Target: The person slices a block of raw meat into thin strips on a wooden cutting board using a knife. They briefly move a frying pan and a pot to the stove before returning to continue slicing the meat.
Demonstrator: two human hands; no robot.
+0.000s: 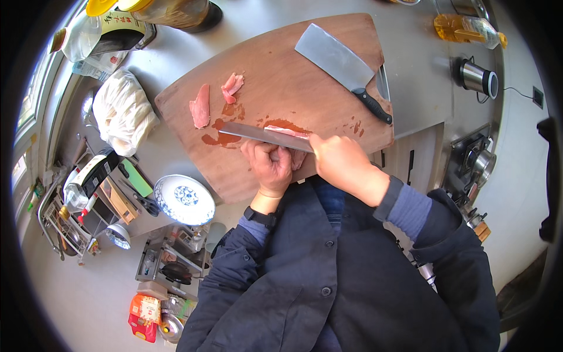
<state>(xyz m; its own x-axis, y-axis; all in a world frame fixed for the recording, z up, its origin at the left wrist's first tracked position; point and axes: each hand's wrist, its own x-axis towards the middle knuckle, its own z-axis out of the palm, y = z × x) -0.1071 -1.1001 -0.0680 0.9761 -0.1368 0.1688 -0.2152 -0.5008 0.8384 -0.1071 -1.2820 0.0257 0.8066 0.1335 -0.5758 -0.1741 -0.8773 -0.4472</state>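
My right hand [341, 165] grips a knife whose handle it hides; the narrow blade [264, 135] points left over the wooden cutting board [272, 79]. Beneath and beside the blade lies a piece of raw meat [297, 159], with a pale strip [288, 130] showing along the blade's far side. Curled fingers of my left hand [269, 165] press on the meat's left part. Farther left on the board are a flat slice of meat [200, 107] and a smaller piece [232, 88]. A cleaver [336, 57] with a black handle rests at the board's upper right. Reddish wet stains mark the wood.
Left of the board are a plastic bag with pale contents [124, 110] and a blue-and-white plate [184, 199]. Bottles [83, 37] stand at the upper left. A green-bladed knife [135, 177] lies near the plate. An oil bottle [470, 31] and a steel kettle [477, 79] are at right.
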